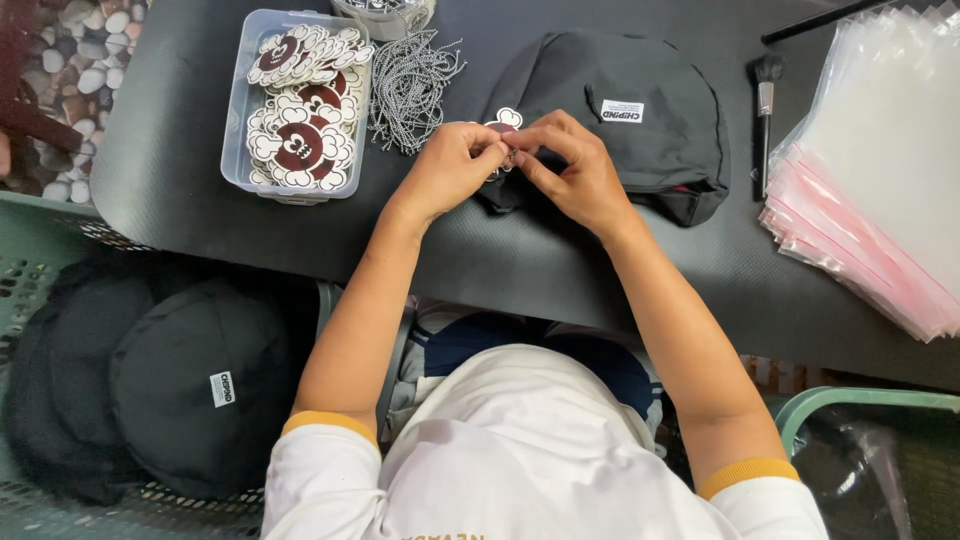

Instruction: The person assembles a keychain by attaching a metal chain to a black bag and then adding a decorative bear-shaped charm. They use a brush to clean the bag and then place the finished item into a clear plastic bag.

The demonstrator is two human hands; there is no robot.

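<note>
The left hand and right hand meet fingertip to fingertip, both pinching a small maroon-and-white cartoon-shaped tag over the near edge of a black fabric cap. Beyond the left hand lie a heap of silver ball chains and a clear plastic box of matching tags. Clear plastic bags with pink strips lie right of the right hand.

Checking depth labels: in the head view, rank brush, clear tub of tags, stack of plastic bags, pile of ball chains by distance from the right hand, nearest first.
From the right hand:
1. Pile of ball chains, up and to its left.
2. Brush, to its right by the black bag.
3. Clear tub of tags, far left; stack of plastic bags, far right. Too close to call.
</note>
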